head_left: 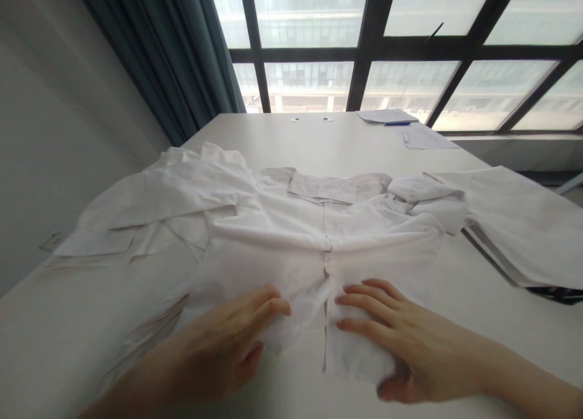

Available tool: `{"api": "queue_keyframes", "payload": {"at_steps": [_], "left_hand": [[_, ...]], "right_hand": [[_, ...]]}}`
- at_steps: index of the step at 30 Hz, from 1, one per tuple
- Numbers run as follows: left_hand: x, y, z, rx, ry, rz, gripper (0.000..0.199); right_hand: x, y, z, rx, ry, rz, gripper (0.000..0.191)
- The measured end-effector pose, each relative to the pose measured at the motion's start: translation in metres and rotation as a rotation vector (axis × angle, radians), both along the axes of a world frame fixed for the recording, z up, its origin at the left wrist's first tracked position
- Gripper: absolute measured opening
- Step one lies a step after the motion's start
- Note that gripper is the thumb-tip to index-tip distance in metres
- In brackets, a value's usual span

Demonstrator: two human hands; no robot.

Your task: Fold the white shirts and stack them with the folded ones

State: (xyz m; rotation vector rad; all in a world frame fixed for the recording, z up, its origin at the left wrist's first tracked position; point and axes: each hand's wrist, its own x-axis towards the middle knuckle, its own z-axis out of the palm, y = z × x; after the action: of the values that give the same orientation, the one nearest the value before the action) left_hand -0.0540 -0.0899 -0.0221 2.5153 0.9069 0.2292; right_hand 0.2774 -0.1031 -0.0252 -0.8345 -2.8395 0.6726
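A white button-up shirt (273,255) lies front side up on the table, its collar (323,188) pointing away from me. The placket runs down the middle and parts towards the hem. On the lower left front panel rests my left hand (237,334), its fingers slightly bent and the thumb apart, near the hem. My right hand (387,328) lies on the lower right panel with fingers spread and its thumb at the hem edge. Neither hand visibly grips the cloth. The right sleeve (432,194) is bunched and the left side is creased.
More white cloth (159,188) is heaped at the left over sheets of paper (100,240). White fabric (523,224) covers a dark-edged object at the right. Papers (387,116) and a blue pen (397,124) lie on the far table (291,139). Behind are windows and a dark curtain (168,48).
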Motion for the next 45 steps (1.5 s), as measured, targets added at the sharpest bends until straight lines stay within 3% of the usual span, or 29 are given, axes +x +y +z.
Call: {"api": "queue_keyframes", "payload": {"at_steps": [4,7,13,17,20,25,29,35,39,41,45], "left_hand": [[0.002,0.001,-0.004,-0.041,0.019,-0.075,0.063],[0.005,0.002,-0.005,-0.070,0.017,-0.061,0.062],[0.003,0.013,-0.016,-0.043,-0.102,0.115,0.067],[0.004,0.022,-0.024,0.019,-0.180,0.239,0.053],[0.005,0.025,-0.024,0.052,-0.204,0.228,0.049],[0.005,0.022,-0.017,0.089,-0.156,0.120,0.049],[0.005,0.019,-0.018,0.110,-0.129,0.110,0.054],[0.003,0.027,-0.026,0.051,-0.179,0.295,0.044],[0.002,0.032,-0.021,-0.024,-0.209,0.434,0.030],[0.002,0.032,-0.018,-0.082,-0.219,0.453,0.044],[0.001,0.031,-0.018,-0.187,-0.254,0.307,0.060]], "right_hand": [[0.003,0.002,-0.005,0.039,0.069,-0.093,0.053],[0.010,0.007,-0.011,0.022,0.180,-0.284,0.039],[0.020,0.016,-0.019,-0.085,0.340,-0.714,0.027],[0.020,0.020,-0.016,-0.283,0.394,-0.834,0.021],[0.020,0.023,-0.014,-0.377,0.449,-0.865,0.037],[0.022,0.026,-0.013,-0.382,0.487,-0.900,0.050],[0.022,0.026,-0.012,-0.339,0.518,-0.930,0.047],[0.024,0.019,-0.018,-0.373,0.591,-0.875,0.026],[0.025,0.017,-0.019,-0.049,0.513,-0.699,0.017],[0.025,0.018,-0.017,0.067,0.445,-0.627,0.022],[0.022,0.017,-0.011,0.067,0.318,-0.561,0.028]]}}
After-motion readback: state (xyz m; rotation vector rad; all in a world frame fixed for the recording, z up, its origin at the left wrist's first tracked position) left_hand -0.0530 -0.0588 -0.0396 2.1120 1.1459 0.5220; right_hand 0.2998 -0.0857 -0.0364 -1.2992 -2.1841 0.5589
